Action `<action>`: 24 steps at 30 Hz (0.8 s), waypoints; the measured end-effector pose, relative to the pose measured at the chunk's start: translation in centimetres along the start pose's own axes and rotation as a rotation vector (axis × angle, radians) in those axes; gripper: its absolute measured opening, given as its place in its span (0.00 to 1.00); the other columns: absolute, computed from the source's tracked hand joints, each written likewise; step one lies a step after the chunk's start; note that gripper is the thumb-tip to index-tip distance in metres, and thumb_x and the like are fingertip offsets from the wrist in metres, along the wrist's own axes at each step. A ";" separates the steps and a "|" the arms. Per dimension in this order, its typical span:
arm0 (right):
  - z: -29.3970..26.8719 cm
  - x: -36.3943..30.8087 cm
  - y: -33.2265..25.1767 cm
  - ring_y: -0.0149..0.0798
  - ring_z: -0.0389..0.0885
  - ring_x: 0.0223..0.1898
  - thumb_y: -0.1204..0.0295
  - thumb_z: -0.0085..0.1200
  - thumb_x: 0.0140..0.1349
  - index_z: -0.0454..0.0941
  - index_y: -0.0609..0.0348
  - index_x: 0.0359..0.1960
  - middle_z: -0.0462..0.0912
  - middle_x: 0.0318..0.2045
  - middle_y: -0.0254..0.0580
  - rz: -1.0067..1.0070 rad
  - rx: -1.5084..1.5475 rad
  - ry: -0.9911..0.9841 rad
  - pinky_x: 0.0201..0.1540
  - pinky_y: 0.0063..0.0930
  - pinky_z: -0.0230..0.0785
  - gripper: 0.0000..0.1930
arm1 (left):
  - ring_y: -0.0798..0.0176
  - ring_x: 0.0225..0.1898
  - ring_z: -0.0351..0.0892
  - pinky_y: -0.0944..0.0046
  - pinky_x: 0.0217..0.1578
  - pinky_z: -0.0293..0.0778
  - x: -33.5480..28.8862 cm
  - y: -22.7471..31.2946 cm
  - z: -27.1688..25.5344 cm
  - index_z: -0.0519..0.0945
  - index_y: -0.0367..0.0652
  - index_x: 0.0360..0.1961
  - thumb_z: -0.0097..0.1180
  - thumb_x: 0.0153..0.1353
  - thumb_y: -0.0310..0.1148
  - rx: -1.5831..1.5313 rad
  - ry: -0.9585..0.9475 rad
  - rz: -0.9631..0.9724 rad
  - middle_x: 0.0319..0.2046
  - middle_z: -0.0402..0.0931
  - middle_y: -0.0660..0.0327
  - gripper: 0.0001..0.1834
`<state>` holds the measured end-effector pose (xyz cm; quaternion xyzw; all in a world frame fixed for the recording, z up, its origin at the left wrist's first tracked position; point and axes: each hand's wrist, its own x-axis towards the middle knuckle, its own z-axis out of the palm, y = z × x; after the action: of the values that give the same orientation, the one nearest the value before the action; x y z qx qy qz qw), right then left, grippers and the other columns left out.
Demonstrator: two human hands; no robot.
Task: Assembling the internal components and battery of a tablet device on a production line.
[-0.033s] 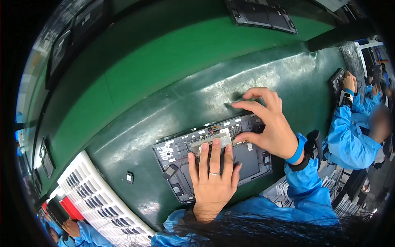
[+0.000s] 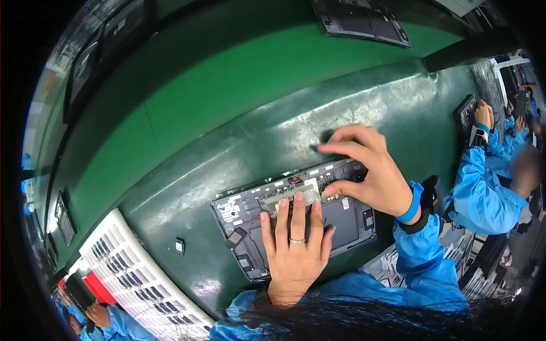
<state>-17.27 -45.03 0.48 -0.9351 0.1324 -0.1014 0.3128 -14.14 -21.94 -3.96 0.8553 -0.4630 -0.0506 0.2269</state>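
A dark laptop chassis (image 2: 350, 219) lies on the green mat, its inside facing up. My left hand (image 2: 296, 244) rests flat over its middle, fingers spread, with the fingertips on a silver metal plate (image 2: 307, 190) along the far part. My right hand (image 2: 369, 173) arches over the far right of the chassis. Its thumb tip is at small parts beside the plate, while the bent fingers stay well apart from it, beyond the far edge. Nothing shows between them. A small dark square piece (image 2: 235, 238) sits at the chassis's left side.
Left of the chassis lies a small black part (image 2: 180, 245). A white slotted tray (image 2: 128, 256) holds several small dark parts. Another chassis (image 2: 364, 23) stands on the green surface at the back. A co-worker in a blue sleeve (image 2: 478, 182) handles a dark device at right.
The fingers of my right hand have shifted slightly toward me. My left hand and the chassis have barely moved.
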 end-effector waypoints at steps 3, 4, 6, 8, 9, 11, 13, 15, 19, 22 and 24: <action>0.7 0.6 1.0 0.45 0.82 0.51 0.64 0.81 0.53 0.91 0.49 0.47 0.86 0.44 0.34 0.074 0.186 -0.142 0.61 0.42 0.62 0.19 | 0.42 0.76 0.68 0.29 0.74 0.64 0.3 0.1 0.0 0.83 0.50 0.69 0.65 0.69 0.54 0.040 0.012 0.001 0.77 0.67 0.53 0.32; 1.0 0.8 1.0 0.44 0.83 0.49 0.64 0.80 0.55 0.92 0.49 0.45 0.87 0.42 0.34 0.153 0.198 -0.197 0.60 0.41 0.62 0.17 | 0.43 0.75 0.69 0.30 0.73 0.67 0.4 0.1 -0.1 0.83 0.51 0.70 0.65 0.69 0.56 0.053 0.014 -0.008 0.77 0.68 0.55 0.33; 1.3 1.2 0.9 0.42 0.83 0.47 0.65 0.80 0.54 0.93 0.49 0.41 0.86 0.37 0.31 0.196 0.220 -0.187 0.59 0.39 0.62 0.14 | 0.43 0.74 0.70 0.31 0.73 0.68 0.6 0.4 -0.2 0.82 0.52 0.70 0.64 0.68 0.59 0.098 -0.005 -0.015 0.76 0.69 0.56 0.35; 1.4 1.2 1.0 0.43 0.83 0.45 0.65 0.80 0.55 0.93 0.49 0.40 0.86 0.36 0.32 0.135 0.217 -0.140 0.59 0.39 0.62 0.12 | 0.44 0.73 0.71 0.32 0.73 0.70 0.6 0.6 -0.2 0.82 0.52 0.71 0.64 0.68 0.61 0.140 -0.021 -0.018 0.75 0.69 0.58 0.37; 1.2 1.4 0.9 0.43 0.83 0.45 0.65 0.80 0.55 0.93 0.49 0.40 0.86 0.36 0.32 0.136 0.215 -0.137 0.59 0.39 0.62 0.12 | 0.44 0.72 0.72 0.32 0.73 0.69 0.6 0.6 -0.1 0.82 0.52 0.72 0.63 0.68 0.62 0.160 -0.010 -0.018 0.75 0.70 0.59 0.37; 1.1 1.7 0.3 0.43 0.83 0.44 0.66 0.79 0.56 0.92 0.49 0.39 0.87 0.37 0.31 0.183 0.140 -0.168 0.59 0.39 0.62 0.11 | 0.44 0.71 0.73 0.32 0.73 0.69 1.0 0.6 -0.1 0.83 0.52 0.71 0.63 0.68 0.63 0.183 -0.001 -0.014 0.73 0.71 0.60 0.38; 1.4 1.5 0.1 0.42 0.84 0.44 0.67 0.78 0.57 0.91 0.51 0.41 0.87 0.36 0.32 0.192 0.146 -0.134 0.59 0.40 0.63 0.11 | 0.44 0.71 0.73 0.31 0.73 0.69 1.0 0.5 0.0 0.83 0.52 0.71 0.63 0.68 0.63 0.174 -0.003 -0.017 0.73 0.71 0.59 0.38; 1.7 1.1 0.9 0.43 0.82 0.49 0.67 0.79 0.58 0.87 0.57 0.44 0.86 0.46 0.44 0.199 0.438 -0.044 0.61 0.40 0.67 0.16 | 0.44 0.70 0.74 0.31 0.73 0.69 1.0 0.4 -0.3 0.83 0.52 0.71 0.62 0.68 0.65 0.169 -0.018 -0.031 0.73 0.71 0.59 0.39; -1.5 -2.9 -0.2 0.60 0.75 0.60 0.60 0.84 0.50 0.83 0.51 0.38 0.77 0.60 0.54 0.120 0.178 0.001 0.68 0.51 0.65 0.22 | 0.38 0.71 0.72 0.28 0.69 0.71 1.2 0.7 -0.8 0.81 0.43 0.71 0.69 0.64 0.59 0.099 -0.015 -0.042 0.73 0.71 0.55 0.41; -1.3 -4.2 -0.3 0.60 0.73 0.64 0.62 0.81 0.52 0.83 0.52 0.35 0.78 0.61 0.50 -0.093 -0.250 -0.122 0.69 0.60 0.61 0.17 | 0.39 0.71 0.72 0.29 0.70 0.71 1.1 0.6 -0.8 0.81 0.42 0.71 0.65 0.68 0.58 0.075 -0.033 -0.022 0.72 0.72 0.54 0.39; -1.1 -4.2 0.0 0.60 0.73 0.64 0.64 0.80 0.52 0.83 0.53 0.34 0.78 0.61 0.50 -0.068 -0.199 -0.101 0.69 0.59 0.61 0.16 | 0.38 0.71 0.72 0.29 0.71 0.69 1.1 0.5 -0.9 0.80 0.40 0.71 0.60 0.71 0.58 0.073 -0.043 -0.021 0.72 0.72 0.53 0.38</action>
<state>-21.50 -44.37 0.87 -0.9693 0.0942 -0.0512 0.2212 -13.65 -22.80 -2.80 0.8665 -0.4604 -0.0545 0.1848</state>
